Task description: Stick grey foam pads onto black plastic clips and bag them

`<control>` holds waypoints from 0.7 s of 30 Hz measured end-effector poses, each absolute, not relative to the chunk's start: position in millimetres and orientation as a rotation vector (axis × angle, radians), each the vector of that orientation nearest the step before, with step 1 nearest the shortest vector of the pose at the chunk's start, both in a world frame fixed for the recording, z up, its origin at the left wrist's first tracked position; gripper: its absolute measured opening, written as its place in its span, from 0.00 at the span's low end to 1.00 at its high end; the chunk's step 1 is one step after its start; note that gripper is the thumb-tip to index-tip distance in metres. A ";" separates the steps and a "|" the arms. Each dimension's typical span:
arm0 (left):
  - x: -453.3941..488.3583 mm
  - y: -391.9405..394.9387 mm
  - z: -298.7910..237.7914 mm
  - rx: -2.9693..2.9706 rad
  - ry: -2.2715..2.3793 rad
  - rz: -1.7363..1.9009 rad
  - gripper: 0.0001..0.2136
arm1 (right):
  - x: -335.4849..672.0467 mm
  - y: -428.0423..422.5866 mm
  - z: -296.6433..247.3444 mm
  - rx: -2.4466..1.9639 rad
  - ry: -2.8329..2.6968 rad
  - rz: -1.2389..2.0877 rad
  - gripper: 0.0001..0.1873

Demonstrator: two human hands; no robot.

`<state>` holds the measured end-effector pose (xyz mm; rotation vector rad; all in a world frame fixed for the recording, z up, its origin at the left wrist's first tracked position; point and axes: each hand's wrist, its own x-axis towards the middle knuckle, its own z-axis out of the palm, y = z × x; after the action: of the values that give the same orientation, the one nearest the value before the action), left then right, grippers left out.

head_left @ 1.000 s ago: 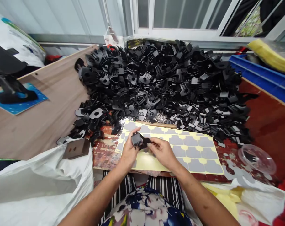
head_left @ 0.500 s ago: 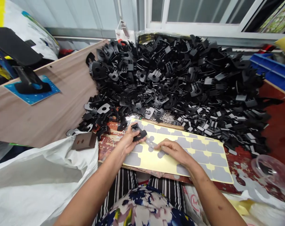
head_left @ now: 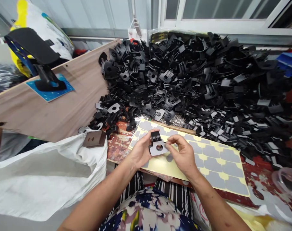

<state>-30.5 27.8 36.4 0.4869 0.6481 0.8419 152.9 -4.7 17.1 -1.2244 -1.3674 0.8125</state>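
Observation:
My left hand [head_left: 140, 153] grips a small black plastic mount [head_left: 156, 143] whose flat face carries a grey pad with a hole. My right hand [head_left: 181, 153] pinches the right edge of that same piece, fingers curled together. Both hands hover over a yellow backing sheet [head_left: 160, 165] covered with several grey adhesive pads [head_left: 212, 150]. Beyond the sheet lies a big heap of identical black plastic mounts [head_left: 196, 80].
A white sack [head_left: 47, 173] gapes open at the left, with a brown block [head_left: 94, 138] at its edge. A wooden board [head_left: 51, 109] bears a black stand on a blue base [head_left: 49, 86]. Small metal screws [head_left: 177, 120] lie by the heap. A clear plastic cup [head_left: 287, 179] sits at the right.
My right hand lifted off the yellow sheet and came up to the mount. The mount now shows a grey pad on its face. The view shifted left.

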 end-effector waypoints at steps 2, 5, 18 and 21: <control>-28.8 25.5 36.1 0.471 0.617 0.839 0.23 | 147.3 -4.8 14.5 -1.226 -1.363 0.792 0.06; -30.0 25.0 33.1 0.450 0.580 0.845 0.21 | 144.5 -4.5 10.1 -1.235 -1.369 0.769 0.05; -35.7 20.1 30.9 0.536 0.598 0.864 0.29 | 142.2 -5.0 11.1 -1.265 -1.571 0.577 0.04; -27.1 15.2 22.3 0.674 0.684 0.977 0.31 | 137.1 -7.8 7.8 -1.217 -1.726 0.326 0.10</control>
<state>-27.1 15.2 22.3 0.6739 0.6838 0.9774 137.1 -7.8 7.8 -1.2166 -1.7262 0.3263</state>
